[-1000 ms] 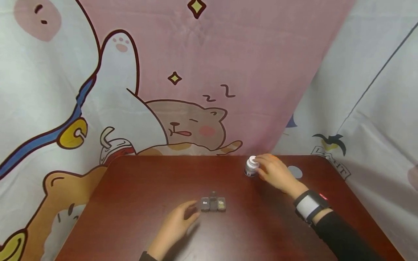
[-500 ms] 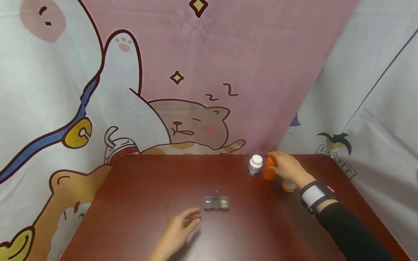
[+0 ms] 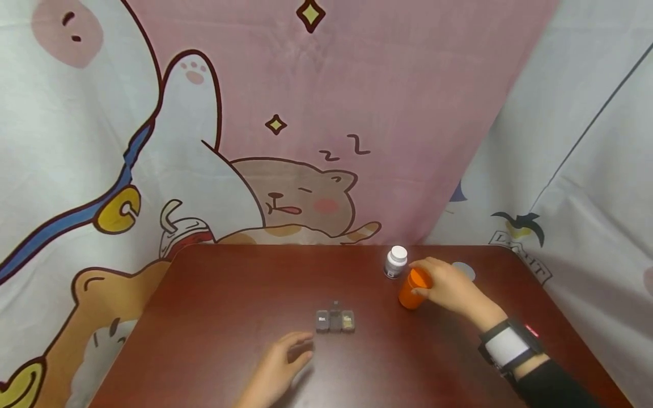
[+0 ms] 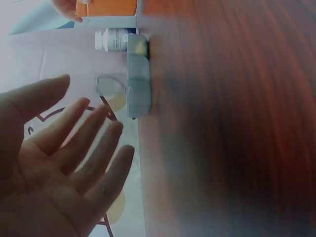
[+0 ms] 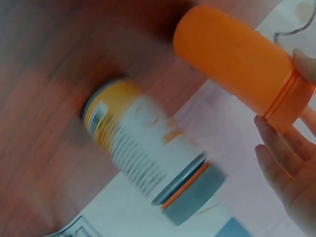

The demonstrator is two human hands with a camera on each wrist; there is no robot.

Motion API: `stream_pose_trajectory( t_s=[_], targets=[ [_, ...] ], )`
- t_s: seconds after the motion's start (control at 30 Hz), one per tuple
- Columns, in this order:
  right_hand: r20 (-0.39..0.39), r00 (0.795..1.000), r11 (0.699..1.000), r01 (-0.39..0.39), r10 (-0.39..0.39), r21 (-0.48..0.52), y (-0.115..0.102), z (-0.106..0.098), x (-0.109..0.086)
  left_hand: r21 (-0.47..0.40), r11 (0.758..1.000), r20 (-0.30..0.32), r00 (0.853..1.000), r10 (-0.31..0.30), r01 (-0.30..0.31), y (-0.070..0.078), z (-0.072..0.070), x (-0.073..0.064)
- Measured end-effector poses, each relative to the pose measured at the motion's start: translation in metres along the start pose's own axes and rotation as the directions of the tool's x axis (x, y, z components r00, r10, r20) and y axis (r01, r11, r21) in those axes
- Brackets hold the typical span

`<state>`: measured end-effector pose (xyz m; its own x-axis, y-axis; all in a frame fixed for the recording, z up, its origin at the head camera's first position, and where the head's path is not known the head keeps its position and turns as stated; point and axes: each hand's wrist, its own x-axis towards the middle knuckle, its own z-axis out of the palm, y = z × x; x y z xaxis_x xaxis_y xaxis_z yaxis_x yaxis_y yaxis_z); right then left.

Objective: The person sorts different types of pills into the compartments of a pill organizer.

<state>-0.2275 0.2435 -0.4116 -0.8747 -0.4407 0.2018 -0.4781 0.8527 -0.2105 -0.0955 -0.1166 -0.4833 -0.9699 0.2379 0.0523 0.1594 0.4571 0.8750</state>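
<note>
My right hand grips an orange pill bottle by its cap, thumb on one side and fingers on the other. In the right wrist view the orange bottle tilts, its cap between thumb and fingertips. My left hand holds nothing; its fingers are loosely spread just in front of a small three-compartment pill organizer. The organizer's middle lid stands raised, and yellowish contents show in its right compartment.
A white pill bottle with a white cap stands at the table's back, left of the orange one. Behind my right hand stands a yellow-and-white canister with a grey lid. A cartoon-print cloth hangs beyond the wooden table.
My right hand has gone from beside the white bottle to the orange bottle, taken it by the cap and brought it nearer. My left hand has hardly moved.
</note>
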Motion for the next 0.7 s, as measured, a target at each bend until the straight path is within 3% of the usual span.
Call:
stream_pose_trajectory(
  t_s=[0.13, 0.3, 0.53, 0.7],
  targets=[
    [-0.034, 0.998, 0.998, 0.052, -0.051, 0.04, -0.027, 0.004, -0.017, 0.049, 0.999, 0.013, 1.0, -0.014, 0.014, 0.007, 0.004, -0.001],
    [-0.059, 0.984, 0.985, 0.171, -0.168, 0.031, -0.064, 0.009, -0.035, 0.07, 0.997, 0.07, 0.997, -0.043, 0.038, 0.016, 0.017, 0.0],
    [-0.064, 0.969, 0.968, 0.242, -0.238, 0.069, -0.113, 0.024, -0.047, 0.144, 0.989, 0.133, 0.991, -0.003, -0.017, 0.022, 0.035, 0.002],
    [-0.077, 0.95, 0.947, 0.308, -0.302, 0.091, -0.143, 0.037, -0.051, 0.126, 0.991, 0.145, 0.989, 0.016, -0.034, 0.021, 0.045, -0.001]
  ],
)
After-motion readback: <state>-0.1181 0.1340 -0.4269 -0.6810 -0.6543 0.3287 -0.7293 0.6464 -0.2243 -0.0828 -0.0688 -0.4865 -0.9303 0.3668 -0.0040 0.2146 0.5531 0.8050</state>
